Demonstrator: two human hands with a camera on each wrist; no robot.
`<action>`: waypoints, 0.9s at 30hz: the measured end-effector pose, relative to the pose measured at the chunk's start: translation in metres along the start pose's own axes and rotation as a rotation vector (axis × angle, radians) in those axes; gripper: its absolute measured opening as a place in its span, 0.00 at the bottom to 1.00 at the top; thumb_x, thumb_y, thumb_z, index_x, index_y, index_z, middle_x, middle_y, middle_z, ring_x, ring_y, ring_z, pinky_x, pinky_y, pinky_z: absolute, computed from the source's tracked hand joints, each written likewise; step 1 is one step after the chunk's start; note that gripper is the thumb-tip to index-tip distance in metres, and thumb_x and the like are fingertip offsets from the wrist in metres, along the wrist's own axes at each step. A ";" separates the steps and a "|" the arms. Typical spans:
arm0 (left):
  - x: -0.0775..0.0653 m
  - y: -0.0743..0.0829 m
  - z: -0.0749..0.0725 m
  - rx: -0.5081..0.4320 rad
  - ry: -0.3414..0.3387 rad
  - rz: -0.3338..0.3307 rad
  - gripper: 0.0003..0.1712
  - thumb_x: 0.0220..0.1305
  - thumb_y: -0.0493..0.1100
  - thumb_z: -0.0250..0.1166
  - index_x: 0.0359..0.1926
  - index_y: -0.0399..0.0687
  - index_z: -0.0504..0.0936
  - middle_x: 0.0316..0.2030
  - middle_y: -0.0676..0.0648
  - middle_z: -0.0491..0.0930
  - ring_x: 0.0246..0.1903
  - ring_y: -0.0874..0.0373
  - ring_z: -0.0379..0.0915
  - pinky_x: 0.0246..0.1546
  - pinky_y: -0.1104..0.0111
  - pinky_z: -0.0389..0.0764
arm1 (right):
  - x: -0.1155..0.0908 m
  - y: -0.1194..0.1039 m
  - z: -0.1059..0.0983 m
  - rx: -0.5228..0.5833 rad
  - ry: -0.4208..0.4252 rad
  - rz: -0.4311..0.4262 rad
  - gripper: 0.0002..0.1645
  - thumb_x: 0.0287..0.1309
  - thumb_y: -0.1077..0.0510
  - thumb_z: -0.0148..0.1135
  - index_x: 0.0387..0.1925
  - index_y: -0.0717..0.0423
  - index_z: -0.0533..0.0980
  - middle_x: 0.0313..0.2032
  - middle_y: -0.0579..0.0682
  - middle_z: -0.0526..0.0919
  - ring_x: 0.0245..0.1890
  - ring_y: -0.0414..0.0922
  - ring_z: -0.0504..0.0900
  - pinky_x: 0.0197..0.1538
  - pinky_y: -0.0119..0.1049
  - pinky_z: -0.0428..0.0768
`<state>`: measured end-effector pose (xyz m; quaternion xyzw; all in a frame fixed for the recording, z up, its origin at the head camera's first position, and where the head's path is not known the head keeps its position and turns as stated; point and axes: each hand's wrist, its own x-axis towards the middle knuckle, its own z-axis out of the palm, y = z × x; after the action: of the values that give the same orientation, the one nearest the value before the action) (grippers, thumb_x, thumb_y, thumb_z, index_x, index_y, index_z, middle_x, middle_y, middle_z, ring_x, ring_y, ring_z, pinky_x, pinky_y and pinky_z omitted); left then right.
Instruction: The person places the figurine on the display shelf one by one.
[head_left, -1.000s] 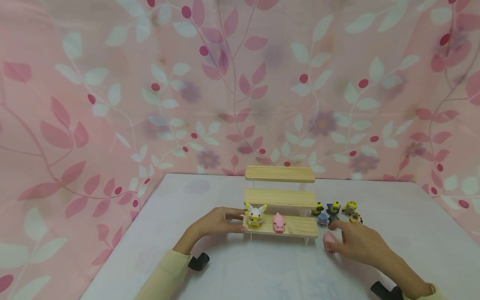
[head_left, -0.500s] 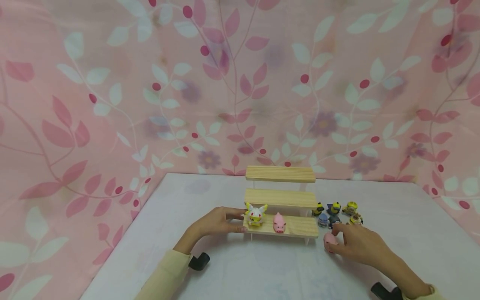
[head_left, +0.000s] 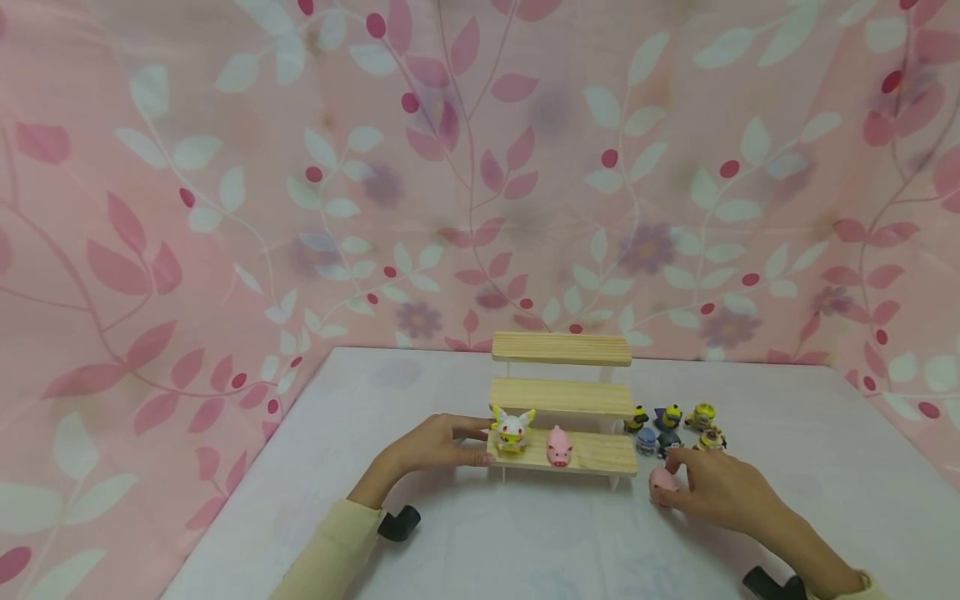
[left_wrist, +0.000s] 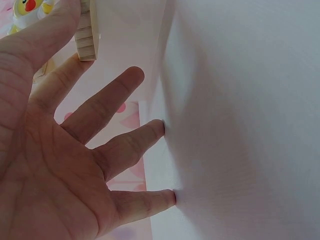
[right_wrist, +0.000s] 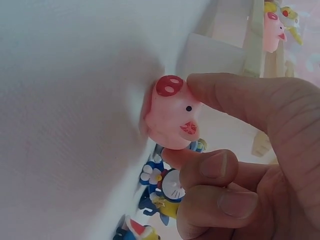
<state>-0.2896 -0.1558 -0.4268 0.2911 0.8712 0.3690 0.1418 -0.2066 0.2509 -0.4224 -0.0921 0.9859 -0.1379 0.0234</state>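
A three-step wooden display stand (head_left: 592,454) stands on the table. On its lowest step sit a white-and-yellow figurine (head_left: 511,432) and a pink pig figurine (head_left: 558,447). My left hand (head_left: 431,446) holds the left end of that step between thumb and index finger; in the left wrist view the other fingers are spread, two of them reaching to the tabletop. Right of the stand, my right hand (head_left: 723,492) pinches a second pink pig figurine (right_wrist: 172,112) between thumb and index finger, low over the table. Its red snout and one eye show in the right wrist view.
Just behind the right hand is a group of small figurines: yellow-and-black ones (head_left: 669,417), a blue-grey one (head_left: 646,442) and a dark one (head_left: 668,442). White cloth (head_left: 375,383) covers the table. A pink leaf-patterned curtain (head_left: 465,167) hangs behind.
The right index finger has come down slightly from over the dark figurine onto the pig, so the dark one shows more. The left hand and stand stay put.
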 end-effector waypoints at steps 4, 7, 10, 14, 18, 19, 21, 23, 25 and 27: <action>0.000 -0.001 0.000 0.007 -0.001 -0.004 0.38 0.58 0.59 0.72 0.68 0.55 0.74 0.57 0.51 0.80 0.57 0.56 0.76 0.57 0.53 0.73 | 0.000 -0.001 -0.003 -0.003 -0.023 0.018 0.27 0.45 0.36 0.74 0.38 0.50 0.80 0.17 0.43 0.69 0.20 0.42 0.67 0.23 0.37 0.65; 0.001 -0.001 0.000 0.011 0.001 -0.007 0.38 0.58 0.60 0.72 0.68 0.56 0.74 0.56 0.51 0.81 0.57 0.56 0.75 0.57 0.53 0.73 | -0.002 -0.002 -0.006 -0.007 -0.022 0.025 0.27 0.45 0.36 0.75 0.39 0.50 0.80 0.18 0.44 0.69 0.20 0.42 0.67 0.23 0.37 0.66; 0.001 -0.002 0.000 0.004 0.002 -0.004 0.38 0.58 0.59 0.72 0.68 0.56 0.74 0.55 0.51 0.81 0.57 0.55 0.75 0.57 0.53 0.73 | -0.005 -0.004 -0.009 -0.012 -0.010 0.022 0.26 0.46 0.38 0.75 0.40 0.50 0.80 0.18 0.44 0.69 0.20 0.42 0.67 0.23 0.37 0.67; 0.001 -0.002 0.001 0.000 0.001 -0.001 0.38 0.58 0.59 0.72 0.68 0.55 0.74 0.56 0.51 0.81 0.56 0.56 0.76 0.57 0.54 0.73 | -0.009 -0.006 -0.014 -0.016 -0.003 0.014 0.26 0.47 0.37 0.74 0.41 0.50 0.81 0.19 0.43 0.69 0.20 0.42 0.67 0.22 0.37 0.67; 0.001 -0.002 0.001 0.004 0.005 0.002 0.38 0.57 0.59 0.72 0.68 0.55 0.74 0.56 0.51 0.80 0.56 0.57 0.76 0.56 0.54 0.74 | -0.012 -0.009 -0.021 -0.026 0.024 -0.007 0.28 0.47 0.36 0.73 0.43 0.50 0.81 0.19 0.43 0.69 0.19 0.41 0.67 0.21 0.36 0.67; 0.001 -0.002 0.001 0.006 0.006 0.004 0.38 0.57 0.59 0.72 0.68 0.55 0.74 0.56 0.51 0.80 0.56 0.57 0.76 0.56 0.54 0.74 | -0.012 -0.010 -0.022 -0.028 0.032 -0.012 0.28 0.47 0.36 0.73 0.43 0.50 0.81 0.19 0.42 0.69 0.19 0.41 0.67 0.21 0.36 0.67; 0.001 -0.002 0.001 0.008 0.010 0.005 0.38 0.57 0.59 0.72 0.68 0.55 0.74 0.56 0.51 0.80 0.56 0.57 0.76 0.56 0.54 0.74 | -0.013 -0.011 -0.024 -0.029 0.044 -0.021 0.29 0.48 0.35 0.73 0.43 0.50 0.81 0.19 0.42 0.69 0.19 0.41 0.66 0.20 0.36 0.67; 0.001 -0.002 0.001 0.010 0.011 0.005 0.38 0.57 0.59 0.72 0.67 0.55 0.74 0.56 0.51 0.80 0.56 0.57 0.76 0.56 0.55 0.74 | -0.013 -0.011 -0.025 -0.021 0.049 -0.021 0.29 0.47 0.35 0.73 0.44 0.50 0.81 0.19 0.42 0.69 0.18 0.40 0.66 0.20 0.35 0.67; 0.001 -0.002 0.001 0.007 0.010 0.002 0.38 0.57 0.59 0.72 0.67 0.55 0.74 0.57 0.51 0.80 0.56 0.57 0.76 0.56 0.54 0.74 | -0.014 -0.011 -0.026 -0.017 0.051 -0.020 0.29 0.47 0.35 0.73 0.43 0.50 0.81 0.18 0.42 0.69 0.17 0.40 0.66 0.19 0.34 0.66; 0.001 -0.001 0.001 0.006 0.009 -0.003 0.38 0.57 0.59 0.72 0.67 0.55 0.74 0.56 0.51 0.80 0.56 0.57 0.76 0.56 0.54 0.74 | -0.015 -0.012 -0.027 -0.016 0.066 -0.029 0.28 0.47 0.35 0.73 0.43 0.49 0.81 0.18 0.41 0.68 0.16 0.40 0.65 0.19 0.34 0.64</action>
<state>-0.2904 -0.1557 -0.4283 0.2887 0.8733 0.3675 0.1374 -0.1919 0.2499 -0.3926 -0.1020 0.9858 -0.1331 -0.0117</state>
